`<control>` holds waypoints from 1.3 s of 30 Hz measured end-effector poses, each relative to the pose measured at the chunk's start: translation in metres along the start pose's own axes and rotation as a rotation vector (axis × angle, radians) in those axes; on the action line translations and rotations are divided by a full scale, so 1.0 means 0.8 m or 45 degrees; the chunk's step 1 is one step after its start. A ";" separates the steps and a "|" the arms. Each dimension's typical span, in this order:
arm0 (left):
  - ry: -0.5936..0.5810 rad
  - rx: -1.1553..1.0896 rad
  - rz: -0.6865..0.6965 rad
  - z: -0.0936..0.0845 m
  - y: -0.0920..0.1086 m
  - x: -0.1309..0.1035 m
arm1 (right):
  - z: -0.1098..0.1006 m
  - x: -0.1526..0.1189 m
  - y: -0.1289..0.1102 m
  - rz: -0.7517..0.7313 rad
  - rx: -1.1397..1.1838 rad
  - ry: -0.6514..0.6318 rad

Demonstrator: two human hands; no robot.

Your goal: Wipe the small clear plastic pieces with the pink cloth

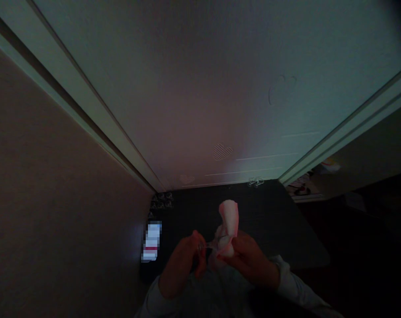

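Observation:
My left hand (186, 254) is closed around one end of a small clear glass (207, 245), which lies sideways in front of my body. Its other end runs into a white and pink cloth (231, 218) gripped by my right hand (251, 258). Part of the cloth sticks up above the right fingers, and a fold wraps about the glass. Dim light and the cloth hide the glass's full shape. Both hands are held over the near side of a dark tabletop (190, 216).
Several small clear glasses (161, 201) stand at the table's back left corner. More clear glassware (256, 181) sits at the back edge, right of centre. A lit, blurred phone screen (151, 240) is by the left wall. A pale panel with heart patterns (222, 151) rises behind the table.

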State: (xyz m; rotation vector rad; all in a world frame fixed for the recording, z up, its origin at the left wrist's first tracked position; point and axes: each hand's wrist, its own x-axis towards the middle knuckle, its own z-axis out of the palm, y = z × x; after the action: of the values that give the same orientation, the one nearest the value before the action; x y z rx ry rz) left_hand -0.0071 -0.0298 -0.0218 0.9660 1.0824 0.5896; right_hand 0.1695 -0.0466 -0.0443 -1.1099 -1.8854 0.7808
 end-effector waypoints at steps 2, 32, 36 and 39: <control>0.006 0.037 0.009 0.001 -0.001 0.002 | 0.000 0.000 0.000 0.050 0.038 0.013; 0.202 0.248 0.322 0.019 -0.005 0.001 | -0.013 0.004 0.000 0.443 0.507 0.023; 0.182 0.225 0.212 0.017 -0.008 0.008 | -0.007 0.005 0.001 0.316 0.300 0.052; 0.398 0.360 0.355 0.013 -0.008 0.008 | -0.002 0.005 0.005 0.200 0.143 0.105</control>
State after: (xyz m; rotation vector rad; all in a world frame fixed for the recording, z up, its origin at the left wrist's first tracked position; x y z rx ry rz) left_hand 0.0047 -0.0313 -0.0289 1.3147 1.3435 0.8512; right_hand 0.1715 -0.0408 -0.0451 -1.2112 -1.6799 0.9039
